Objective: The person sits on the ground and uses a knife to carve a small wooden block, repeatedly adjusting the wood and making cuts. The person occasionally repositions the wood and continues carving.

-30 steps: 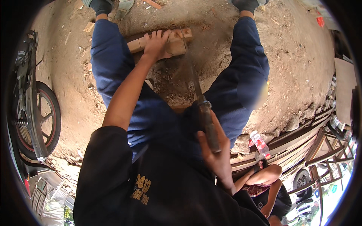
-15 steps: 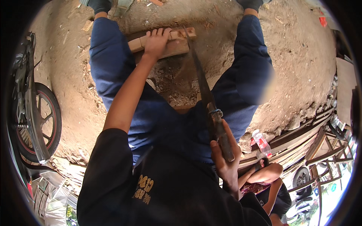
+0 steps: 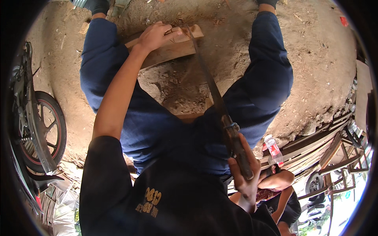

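Note:
My left hand (image 3: 156,36) is closed over a light wooden piece (image 3: 195,31) on the ground between my feet, its fingers curled at the upper edge. Beneath that piece is a wider board (image 3: 171,53). My right hand (image 3: 247,173), by my right thigh, grips the straight handle of a handsaw (image 3: 212,88). The dark blade tapers away from me, seen nearly edge-on, so its teeth do not show. Its far end meets the wooden piece just right of my left hand; how deep it sits I cannot tell.
Dirt ground (image 3: 315,67) with chips surrounds the wood. A motorcycle wheel (image 3: 61,133) stands at the left. At the lower right another person (image 3: 287,196) sits near a plastic bottle (image 3: 273,149) and stacked planks (image 3: 311,143). My legs flank the wood.
My right hand and the saw handle have moved back toward me and slightly right. My left hand has shifted left along the wood, its fingers now more curled. My knees are wider apart.

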### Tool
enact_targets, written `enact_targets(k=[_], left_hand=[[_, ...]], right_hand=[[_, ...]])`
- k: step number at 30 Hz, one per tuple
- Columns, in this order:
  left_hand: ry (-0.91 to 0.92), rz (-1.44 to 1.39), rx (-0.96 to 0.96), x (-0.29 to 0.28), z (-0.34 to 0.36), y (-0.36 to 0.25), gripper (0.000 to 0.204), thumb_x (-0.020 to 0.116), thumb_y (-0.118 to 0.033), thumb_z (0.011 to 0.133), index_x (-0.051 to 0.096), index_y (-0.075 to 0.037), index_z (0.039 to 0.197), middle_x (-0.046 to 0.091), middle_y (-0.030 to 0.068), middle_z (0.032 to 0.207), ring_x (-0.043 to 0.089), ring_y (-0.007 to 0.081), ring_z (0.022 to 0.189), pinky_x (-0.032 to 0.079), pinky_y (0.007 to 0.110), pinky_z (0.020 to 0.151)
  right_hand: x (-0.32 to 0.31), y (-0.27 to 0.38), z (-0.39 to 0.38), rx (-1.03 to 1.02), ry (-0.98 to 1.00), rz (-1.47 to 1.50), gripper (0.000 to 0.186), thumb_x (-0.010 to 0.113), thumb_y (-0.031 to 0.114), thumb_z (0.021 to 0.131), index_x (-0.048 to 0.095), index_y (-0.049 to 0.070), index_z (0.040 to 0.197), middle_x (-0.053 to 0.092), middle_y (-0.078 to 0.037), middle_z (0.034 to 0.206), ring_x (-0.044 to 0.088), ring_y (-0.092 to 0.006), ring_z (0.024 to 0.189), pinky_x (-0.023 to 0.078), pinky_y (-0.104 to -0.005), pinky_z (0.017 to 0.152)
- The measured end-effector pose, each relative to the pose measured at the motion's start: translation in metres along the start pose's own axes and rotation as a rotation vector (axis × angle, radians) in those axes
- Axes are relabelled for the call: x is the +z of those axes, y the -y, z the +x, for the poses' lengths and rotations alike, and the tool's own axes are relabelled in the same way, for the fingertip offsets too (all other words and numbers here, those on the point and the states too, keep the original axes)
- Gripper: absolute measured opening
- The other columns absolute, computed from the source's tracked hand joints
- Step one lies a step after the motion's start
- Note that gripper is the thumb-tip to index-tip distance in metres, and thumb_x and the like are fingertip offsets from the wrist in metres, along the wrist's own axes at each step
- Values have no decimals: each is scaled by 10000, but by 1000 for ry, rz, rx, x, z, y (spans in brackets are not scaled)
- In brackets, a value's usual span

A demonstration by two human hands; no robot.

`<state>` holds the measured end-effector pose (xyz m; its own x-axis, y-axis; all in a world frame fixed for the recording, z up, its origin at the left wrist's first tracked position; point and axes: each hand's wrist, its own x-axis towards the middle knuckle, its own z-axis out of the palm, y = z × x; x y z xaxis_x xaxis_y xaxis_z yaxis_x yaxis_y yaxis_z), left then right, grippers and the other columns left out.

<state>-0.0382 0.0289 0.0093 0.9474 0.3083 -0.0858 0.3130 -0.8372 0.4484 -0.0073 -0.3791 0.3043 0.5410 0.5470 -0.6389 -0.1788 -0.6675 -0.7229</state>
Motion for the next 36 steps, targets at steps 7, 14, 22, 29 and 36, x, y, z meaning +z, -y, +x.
enact_targets(k=[7,14,22,29,36], left_hand=[[-252,52,59,6,-9,-6,602,492,-543,1004,732,1,911,681,146,854,660,329,819,541,449,758],[-96,-65,-208,2,9,-2,534,445,-444,1038,671,5,858,672,217,862,624,433,851,495,506,771],[36,-47,-218,3,19,0,602,403,-432,1052,657,27,756,656,251,785,616,468,794,484,544,783],[-56,88,-219,18,9,6,529,428,-403,1040,708,-13,817,683,238,804,658,448,762,530,526,752],[-74,166,-396,14,0,-15,556,403,-426,1047,707,-8,842,700,215,798,694,402,758,567,485,769]], right_hand=[[-40,13,10,106,53,116,642,650,18,871,414,-104,1455,680,-245,1216,674,-219,1071,493,-290,910],[-43,33,24,99,51,93,636,676,35,877,433,-86,1452,708,-185,1068,651,-150,904,497,-270,810],[-29,21,6,34,79,-158,609,682,19,887,449,-76,1442,717,-145,877,613,-116,660,477,-255,614],[2,34,-19,60,67,-20,677,685,19,911,354,-54,1497,702,-163,974,696,-176,827,522,-300,664],[64,39,-20,-244,8,-41,657,674,25,907,377,-34,1490,707,-201,1000,736,-212,873,544,-292,702]])
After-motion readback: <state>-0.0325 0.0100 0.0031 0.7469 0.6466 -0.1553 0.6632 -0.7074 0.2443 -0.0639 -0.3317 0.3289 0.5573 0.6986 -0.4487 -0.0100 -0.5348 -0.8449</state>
